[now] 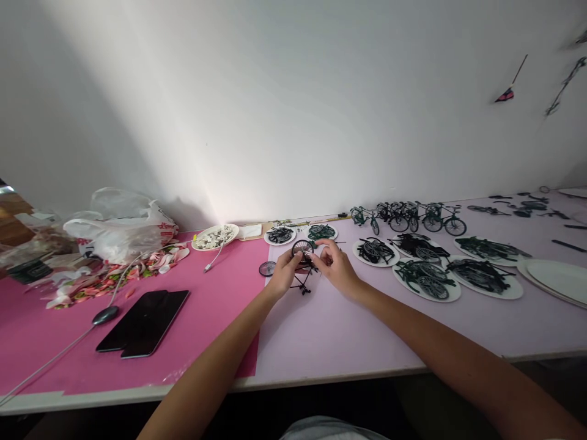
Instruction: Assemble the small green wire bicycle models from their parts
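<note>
My left hand [285, 272] and my right hand [336, 264] meet over the lilac table top, both pinched on a small black model bicycle [304, 264] that stands partly built between them. Its spoked wheel [302, 248] shows above my fingers. A loose black wheel [266, 268] lies on the table just left of my left hand. Behind my hands sit two small white plates [280, 235] of dark bicycle parts.
Several white plates [427, 280] heaped with dark green and black parts lie to the right, with finished model bicycles [415, 216] lined along the wall. On the pink mat at left lie a black tablet [144, 321], a cable, plastic bags [120, 229] and a dish of pale bits [215, 237].
</note>
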The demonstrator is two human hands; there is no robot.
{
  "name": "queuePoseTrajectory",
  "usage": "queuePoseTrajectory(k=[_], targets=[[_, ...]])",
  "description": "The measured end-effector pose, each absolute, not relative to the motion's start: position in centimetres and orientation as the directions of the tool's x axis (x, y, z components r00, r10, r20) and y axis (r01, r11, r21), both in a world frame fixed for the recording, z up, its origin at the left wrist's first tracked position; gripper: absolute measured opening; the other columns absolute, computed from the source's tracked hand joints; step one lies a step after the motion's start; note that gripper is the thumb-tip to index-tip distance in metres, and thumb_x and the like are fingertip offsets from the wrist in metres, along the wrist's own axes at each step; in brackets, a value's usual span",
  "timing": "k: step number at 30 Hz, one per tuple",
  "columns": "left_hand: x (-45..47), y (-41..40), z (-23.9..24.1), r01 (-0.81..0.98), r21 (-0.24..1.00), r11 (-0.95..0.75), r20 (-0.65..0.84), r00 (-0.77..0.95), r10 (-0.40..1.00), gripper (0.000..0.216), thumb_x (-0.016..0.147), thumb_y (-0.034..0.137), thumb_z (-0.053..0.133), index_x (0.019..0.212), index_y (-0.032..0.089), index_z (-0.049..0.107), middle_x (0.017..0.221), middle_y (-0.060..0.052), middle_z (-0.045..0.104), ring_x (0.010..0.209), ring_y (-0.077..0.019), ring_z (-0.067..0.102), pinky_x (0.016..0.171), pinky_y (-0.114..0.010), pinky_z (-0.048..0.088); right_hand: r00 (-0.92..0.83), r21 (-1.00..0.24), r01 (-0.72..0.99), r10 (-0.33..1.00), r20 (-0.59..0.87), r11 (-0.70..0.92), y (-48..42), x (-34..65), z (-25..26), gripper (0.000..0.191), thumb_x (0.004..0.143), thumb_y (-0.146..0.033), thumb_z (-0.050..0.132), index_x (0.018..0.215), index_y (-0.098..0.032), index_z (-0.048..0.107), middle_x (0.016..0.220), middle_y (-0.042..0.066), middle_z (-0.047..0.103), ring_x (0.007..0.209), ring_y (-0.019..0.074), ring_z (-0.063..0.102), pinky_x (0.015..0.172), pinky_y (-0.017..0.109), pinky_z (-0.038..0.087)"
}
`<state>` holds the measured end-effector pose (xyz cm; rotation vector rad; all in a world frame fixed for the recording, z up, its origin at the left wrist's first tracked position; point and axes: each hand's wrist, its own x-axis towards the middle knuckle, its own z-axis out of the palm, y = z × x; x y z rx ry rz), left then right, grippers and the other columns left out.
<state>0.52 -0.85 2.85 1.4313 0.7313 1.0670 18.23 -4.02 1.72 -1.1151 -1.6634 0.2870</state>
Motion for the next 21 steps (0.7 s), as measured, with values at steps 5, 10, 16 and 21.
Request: queuePoseTrajectory(k=[5, 10, 16, 21], targets=[[0.42, -0.72, 3.04, -0.23, 0.971, 0.058, 0.06, 0.475, 0.878, 0.042, 0.081, 0.043, 0.079, 0.108, 0.012, 0.071, 0.107, -0.013, 0.075, 0.088, -0.0237, 0.075, 0.079, -0.034, 0.061, -0.011, -0.692, 0.57, 0.846, 0.533, 0.443, -3.51, 18.6, 1.39, 0.031, 0.096, -0.051, 0.053, 0.111, -0.024, 0.055, 0.069, -0.004, 0.056, 0.063, 0.0166, 0.054, 0.064, 0.027, 0.041], [0.28, -0.79, 3.09, -0.268, 0.954, 0.132, 0.026, 0.512, 0.859, 0.033, 0.079, 0.033, 0.079, 0.103, 0.011, 0.074, 0.106, -0.012, 0.076, 0.084, -0.0207, 0.074, 0.082, -0.033, 0.061, -0.097, -0.642, 0.627, 0.862, 0.498, 0.442, -3.52, 18.65, 1.49, 0.039, 0.102, -0.054, 0.04, 0.079, -0.023, 0.05, 0.068, -0.001, 0.056, 0.064, 0.0167, 0.052, 0.062, 0.027, 0.035], [-0.22, -0.74, 3.28, -0.279, 0.941, 0.192, 0.013, 0.597, 0.802, 0.031, 0.078, 0.028, 0.08, 0.102, 0.01, 0.075, 0.103, -0.013, 0.077, 0.083, -0.0203, 0.074, 0.087, -0.036, 0.06, -0.16, -0.595, 0.667, 0.866, 0.474, 0.449, -3.78, 18.47, 1.57, 0.047, 0.106, -0.052, 0.033, 0.073, -0.022, 0.048, 0.069, 0.002, 0.06, 0.065, 0.0177, 0.054, 0.061, 0.027, 0.034], [-0.33, -0.59, 3.02, -0.299, 0.928, 0.225, -0.003, 0.595, 0.804, 0.021, 0.075, 0.023, 0.08, 0.09, 0.01, 0.075, 0.094, -0.01, 0.077, 0.078, -0.0189, 0.072, 0.091, -0.04, 0.059, -0.176, -0.592, 0.661, 0.863, 0.474, 0.46, -3.81, 18.58, 1.47, 0.05, 0.107, -0.054, 0.032, 0.074, -0.022, 0.053, 0.069, 0.003, 0.062, 0.064, 0.0179, 0.055, 0.06, 0.028, 0.034]])
